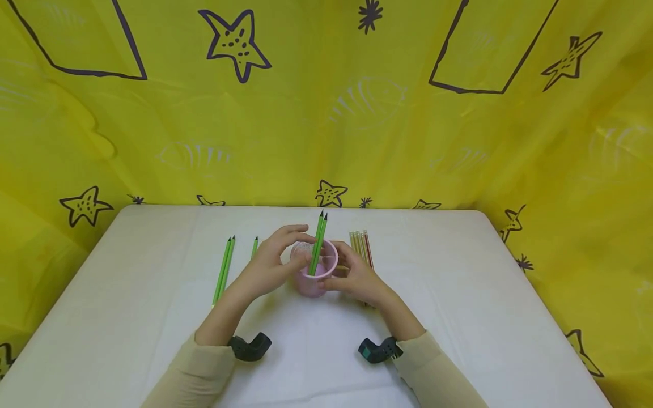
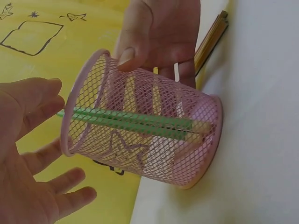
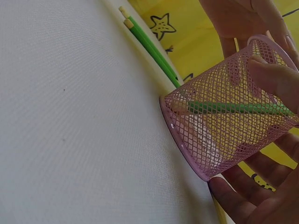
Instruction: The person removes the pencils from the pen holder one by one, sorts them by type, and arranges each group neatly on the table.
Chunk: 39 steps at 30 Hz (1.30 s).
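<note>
A pink mesh pencil cup (image 1: 312, 288) is between my two hands over the white table. Two green pencils (image 1: 318, 243) stand in it, dark tips up, their lower ends near the cup's bottom in the left wrist view. My right hand (image 1: 363, 279) holds the cup from the right, its thumb on the near side and fingers around the far side. At the rim, my left hand (image 1: 272, 260) has loosely spread fingers close beside the pencils; whether a fingertip touches them I cannot tell. In the right wrist view, the cup (image 3: 229, 112) partly covers the left hand (image 3: 243, 21).
Two green pencils (image 1: 223, 272) lie on the left of the table. Another green pencil (image 1: 255, 245) is partly hidden behind my left hand. Several gold sticks and a red one (image 1: 368, 249) lie by my right hand. A yellow patterned curtain (image 1: 306, 124) hangs behind.
</note>
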### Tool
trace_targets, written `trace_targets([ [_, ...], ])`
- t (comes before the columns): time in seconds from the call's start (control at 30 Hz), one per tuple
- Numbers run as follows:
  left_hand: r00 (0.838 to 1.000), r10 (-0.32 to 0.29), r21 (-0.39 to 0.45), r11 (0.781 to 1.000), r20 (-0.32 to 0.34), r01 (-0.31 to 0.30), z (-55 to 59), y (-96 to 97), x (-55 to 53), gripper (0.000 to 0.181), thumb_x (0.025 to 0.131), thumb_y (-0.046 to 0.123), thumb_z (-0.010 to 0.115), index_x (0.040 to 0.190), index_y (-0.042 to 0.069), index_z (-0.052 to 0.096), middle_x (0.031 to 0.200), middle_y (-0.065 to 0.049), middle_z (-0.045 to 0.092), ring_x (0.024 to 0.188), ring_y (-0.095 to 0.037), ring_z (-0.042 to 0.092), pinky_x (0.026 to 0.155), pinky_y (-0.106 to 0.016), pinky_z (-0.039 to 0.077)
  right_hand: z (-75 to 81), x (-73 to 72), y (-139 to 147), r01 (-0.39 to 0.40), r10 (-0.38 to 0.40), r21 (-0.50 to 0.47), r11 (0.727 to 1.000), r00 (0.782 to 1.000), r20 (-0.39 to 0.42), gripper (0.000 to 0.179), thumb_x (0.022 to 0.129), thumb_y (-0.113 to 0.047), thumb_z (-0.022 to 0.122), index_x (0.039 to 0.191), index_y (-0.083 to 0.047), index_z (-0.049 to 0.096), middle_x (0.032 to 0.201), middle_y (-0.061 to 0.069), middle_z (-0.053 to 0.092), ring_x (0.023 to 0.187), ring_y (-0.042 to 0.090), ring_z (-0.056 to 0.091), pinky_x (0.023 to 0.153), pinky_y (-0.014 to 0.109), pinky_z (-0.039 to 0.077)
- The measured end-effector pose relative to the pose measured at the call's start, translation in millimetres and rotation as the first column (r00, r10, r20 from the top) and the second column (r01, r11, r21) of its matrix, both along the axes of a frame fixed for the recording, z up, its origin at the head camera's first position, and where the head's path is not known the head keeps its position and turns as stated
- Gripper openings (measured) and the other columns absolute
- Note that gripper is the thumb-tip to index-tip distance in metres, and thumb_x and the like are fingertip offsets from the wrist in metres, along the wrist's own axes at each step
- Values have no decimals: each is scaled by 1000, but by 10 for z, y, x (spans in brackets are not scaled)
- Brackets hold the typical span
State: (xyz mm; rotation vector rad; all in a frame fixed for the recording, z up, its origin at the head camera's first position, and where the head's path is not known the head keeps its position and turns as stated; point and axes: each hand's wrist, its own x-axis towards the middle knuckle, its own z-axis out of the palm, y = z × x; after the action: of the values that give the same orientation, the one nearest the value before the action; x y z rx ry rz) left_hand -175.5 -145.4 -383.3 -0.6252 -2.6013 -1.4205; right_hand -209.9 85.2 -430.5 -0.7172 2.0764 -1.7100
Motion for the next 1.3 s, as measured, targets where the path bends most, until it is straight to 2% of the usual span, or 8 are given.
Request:
trace_targets([
  [0.17, 999, -33, -107, 994, -25, 30, -38, 47, 7, 37, 94, 29, 69, 129, 20, 65, 154, -7, 43, 143, -35, 36, 111, -66, 34, -15, -15, 6, -2, 2, 7, 1000, 1000, -6, 76, 78, -3, 82, 143, -15, 44, 141, 9, 53, 129, 32, 53, 108, 47, 47],
  [0.33, 997, -68, -219, 974, -30, 60, -77, 74, 32, 44, 97, 41, 62, 138, 25, 59, 160, -8, 34, 147, -41, 27, 110, -71, 31, -27, -21, 10, -8, 8, 14, 1000, 1000, -9, 76, 79, -4, 81, 144, -17, 43, 141, 8, 52, 128, 32, 53, 107, 46, 48],
  [0.63, 998, -52, -302, 952, -26, 41, -126, 95, 33, 49, 100, 49, 52, 145, 29, 52, 163, -3, 29, 148, -39, 25, 112, -67, 32, -23, -13, 10, -11, 11, 8, 1000, 1000, -12, 75, 80, -4, 81, 144, -16, 43, 141, 8, 52, 128, 32, 53, 107, 48, 48],
  [0.83, 998, -16, -323, 946, -63, -5, -111, 87, 32, 50, 102, 49, 50, 144, 22, 54, 156, -6, 41, 145, -35, 32, 113, -61, 36, -24, -8, 9, -4, 4, -1, 1000, 1000, -12, 76, 79, -5, 82, 144, -12, 44, 143, 10, 52, 128, 32, 53, 108, 47, 47],
  [1.07, 994, 39, -274, 959, -105, -67, -35, 16, 21, 44, 96, 43, 63, 129, 14, 66, 134, -5, 59, 127, -28, 53, 107, -49, 46, -13, 5, 10, -9, 9, 2, 1000, 1000, 8, 77, 79, -5, 82, 144, -11, 43, 144, 13, 50, 129, 34, 52, 108, 48, 46],
  [1.17, 990, 48, -270, 959, -130, -82, 1, -25, 26, 39, 95, 38, 67, 125, 13, 69, 128, -4, 63, 122, -27, 57, 105, -48, 48, -11, 6, 8, -1, 1, 11, 1000, 1000, 9, 77, 78, -6, 82, 144, -12, 44, 143, 11, 51, 129, 34, 52, 108, 48, 46],
  [1.3, 990, 64, -278, 956, -123, -96, 39, -63, 39, 35, 95, 36, 68, 122, 14, 70, 125, -2, 65, 120, -25, 60, 103, -49, 49, -13, 2, 4, 3, -3, 6, 1000, 1000, 6, 77, 77, -4, 82, 143, -12, 44, 142, 12, 51, 129, 36, 52, 108, 48, 46],
])
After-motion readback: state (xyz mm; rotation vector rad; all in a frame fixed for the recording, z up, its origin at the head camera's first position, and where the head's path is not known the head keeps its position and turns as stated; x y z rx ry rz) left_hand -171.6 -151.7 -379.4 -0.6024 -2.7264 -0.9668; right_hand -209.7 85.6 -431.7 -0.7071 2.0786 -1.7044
